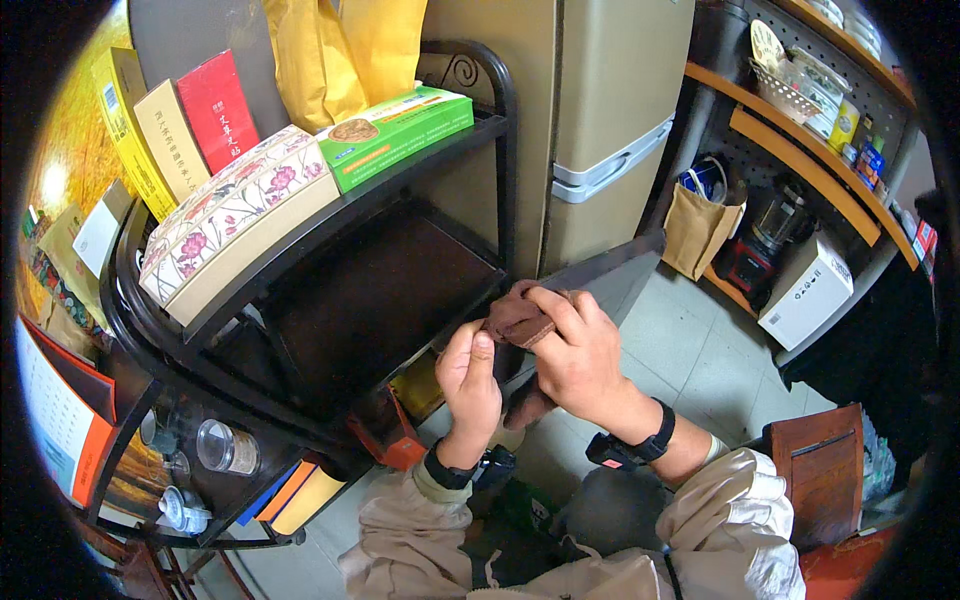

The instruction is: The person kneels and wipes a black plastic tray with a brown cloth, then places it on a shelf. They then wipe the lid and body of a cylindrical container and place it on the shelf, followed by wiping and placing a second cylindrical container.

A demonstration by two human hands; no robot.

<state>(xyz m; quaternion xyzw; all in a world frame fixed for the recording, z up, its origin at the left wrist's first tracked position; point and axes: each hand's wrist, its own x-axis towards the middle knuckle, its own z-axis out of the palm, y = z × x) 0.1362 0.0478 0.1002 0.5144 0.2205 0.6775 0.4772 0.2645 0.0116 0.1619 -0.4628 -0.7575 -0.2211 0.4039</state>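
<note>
Cloth (517,318), brown and bunched, is held up near the right corner of the dark rack (390,285); whether it touches the rack cannot be told. The left hand (470,375) pinches its left edge between thumb and forefinger, while the right hand (580,355) grasps the other side with bent fingers over the folds. Holding from both sides probably keeps limp fabric from slipping. On the top tier, the floral box (240,215) and green box (405,135) lie along the front; the red box (218,110) stands on end behind, presumably to save room.
</note>
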